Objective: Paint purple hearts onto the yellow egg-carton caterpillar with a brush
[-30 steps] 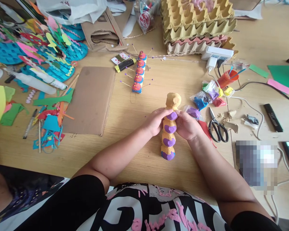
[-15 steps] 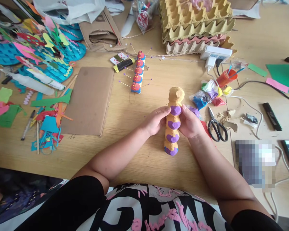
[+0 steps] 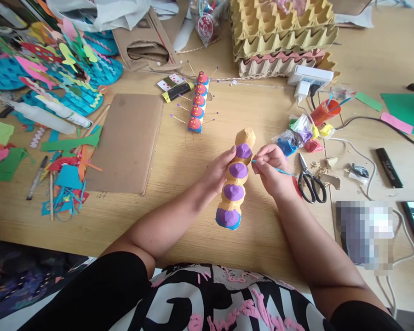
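Note:
My left hand (image 3: 216, 174) is closed around the left side of an egg-carton strip (image 3: 238, 170), raised a little and tilted. The strip is yellow-orange with purple clay on several bumps; its nearest bump is edged in blue, and the far one is plain. Pinched in the fingers of my right hand (image 3: 272, 171) is a slim blue modelling tool (image 3: 284, 172), its tip close to the strip's right side. Whether the tip touches I cannot tell. Farther off stands a red and blue egg-carton caterpillar (image 3: 197, 110) with cotton-bud legs.
Black-handled scissors (image 3: 310, 180) lie right of my right hand, near bagged clay (image 3: 301, 131) and an orange cup (image 3: 324, 112). A cardboard sheet (image 3: 124, 142) and paper scraps (image 3: 69, 177) lie left. Egg trays (image 3: 283, 37) and a power strip (image 3: 312, 75) stand behind.
My right hand has left the strip and now holds the blue tool. The strip, in my left hand, has shifted left and nearer, and turned to show more purple.

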`<action>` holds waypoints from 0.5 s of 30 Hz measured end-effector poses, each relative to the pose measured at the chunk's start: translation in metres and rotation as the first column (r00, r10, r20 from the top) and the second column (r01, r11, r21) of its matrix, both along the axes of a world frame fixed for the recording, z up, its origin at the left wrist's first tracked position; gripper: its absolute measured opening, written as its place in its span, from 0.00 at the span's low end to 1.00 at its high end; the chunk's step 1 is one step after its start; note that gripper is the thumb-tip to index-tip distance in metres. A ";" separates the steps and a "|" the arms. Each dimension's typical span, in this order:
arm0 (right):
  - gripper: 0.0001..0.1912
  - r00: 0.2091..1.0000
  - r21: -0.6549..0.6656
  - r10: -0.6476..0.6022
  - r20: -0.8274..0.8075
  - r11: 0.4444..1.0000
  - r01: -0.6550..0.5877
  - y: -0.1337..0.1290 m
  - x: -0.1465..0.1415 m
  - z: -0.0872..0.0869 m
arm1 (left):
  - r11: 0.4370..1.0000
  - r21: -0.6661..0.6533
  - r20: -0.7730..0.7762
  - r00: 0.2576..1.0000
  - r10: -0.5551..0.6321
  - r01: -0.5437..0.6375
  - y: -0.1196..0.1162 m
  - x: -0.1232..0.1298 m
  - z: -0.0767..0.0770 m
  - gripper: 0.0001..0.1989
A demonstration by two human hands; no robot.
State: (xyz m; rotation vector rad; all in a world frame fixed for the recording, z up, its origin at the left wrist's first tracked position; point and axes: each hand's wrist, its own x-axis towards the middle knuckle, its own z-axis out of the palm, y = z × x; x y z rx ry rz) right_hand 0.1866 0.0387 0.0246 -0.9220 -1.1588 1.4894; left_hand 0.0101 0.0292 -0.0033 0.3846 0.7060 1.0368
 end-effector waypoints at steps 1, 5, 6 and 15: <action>0.22 1.000 0.003 0.027 0.013 1.000 -0.027 -0.001 0.000 -0.001 | 1.000 -0.002 0.002 1.000 0.001 -0.001 0.000 0.001 0.000 0.26; 0.25 0.998 0.043 0.005 0.065 0.999 -0.008 0.001 -0.002 -0.002 | 0.999 -0.045 0.006 1.000 -0.001 0.001 0.000 0.001 0.002 0.25; 0.26 0.996 0.049 -0.023 0.087 0.999 0.019 0.002 -0.002 -0.002 | 0.998 -0.055 0.005 1.000 -0.001 0.001 0.000 0.001 0.003 0.25; 0.28 0.985 0.085 -0.126 0.118 0.990 0.116 0.001 -0.005 -0.002 | 0.998 -0.056 -0.022 0.999 0.027 -0.029 -0.004 0.001 0.008 0.23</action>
